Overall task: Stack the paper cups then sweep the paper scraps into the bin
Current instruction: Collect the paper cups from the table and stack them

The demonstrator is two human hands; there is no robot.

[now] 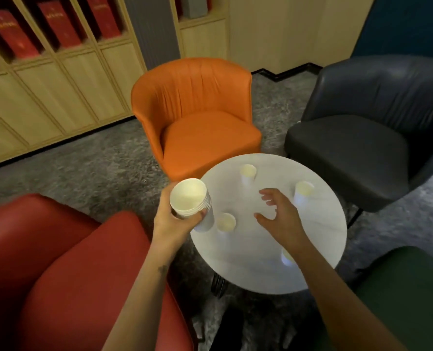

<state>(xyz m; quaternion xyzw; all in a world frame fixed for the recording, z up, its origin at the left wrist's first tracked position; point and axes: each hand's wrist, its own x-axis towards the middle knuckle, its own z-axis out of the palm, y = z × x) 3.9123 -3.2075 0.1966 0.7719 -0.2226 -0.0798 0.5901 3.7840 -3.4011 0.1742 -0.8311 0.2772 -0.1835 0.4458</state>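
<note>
While the left hand grips the nested stack of paper cups, I note its position: at the left edge of the round white table, tilted so the mouth faces the camera. Stack looks white outside, cream inside; several rolled rims sit bunched close under the top one. Thumb and fingers wrap its side below the rims.

Right hand holds nothing, fingers spread wide, over the middle of the table.

Single cups on the tabletop, all upright, same white wall and cream interior:
- far cup, near the far edge.
- right cup, just beside the right hand's fingers; I cannot tell if they touch.
- near-left cup, just beside the stack's base.
- near cup, partly hidden by the right forearm.

Image is slightly blurred. Around the table: orange chair, dark chair, red chair.
</note>
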